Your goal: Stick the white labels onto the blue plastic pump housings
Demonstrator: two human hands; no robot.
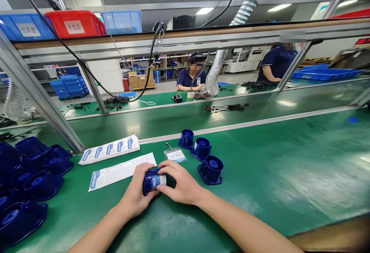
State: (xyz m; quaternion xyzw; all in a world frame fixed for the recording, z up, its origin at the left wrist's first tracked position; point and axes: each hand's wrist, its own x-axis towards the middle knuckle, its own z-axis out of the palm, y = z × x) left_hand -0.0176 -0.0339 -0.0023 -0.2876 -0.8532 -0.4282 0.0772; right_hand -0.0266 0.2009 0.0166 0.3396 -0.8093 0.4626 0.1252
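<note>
A green table (pixel 260 168) stands in a workshop (pixel 106 74), two co-workers (pixel 185 77) beyond. Left hand (pixel 138 189) and right hand (pixel 179 183) grip one labelled blue housing (pixel 148 182), nearer the wearer than the badge (pixel 175 155). Right of the badge: three loose housings (pixel 211 172); left: one label sheet (pixel 120 175), one label stack (pixel 110 151), many piled housings (pixel 43 185).

And here it is, the dark-blue, rounded plastic housing (pixel 147 181), gripped between the left hand (pixel 135 191) and the right hand (pixel 181 183), low over the green bench! Its curved side faces the camera, and across it runs a blue-and-white printed label (pixel 157 181), white end by the right fingertips. Whether that end is fully stuck down, can't tell!
</note>
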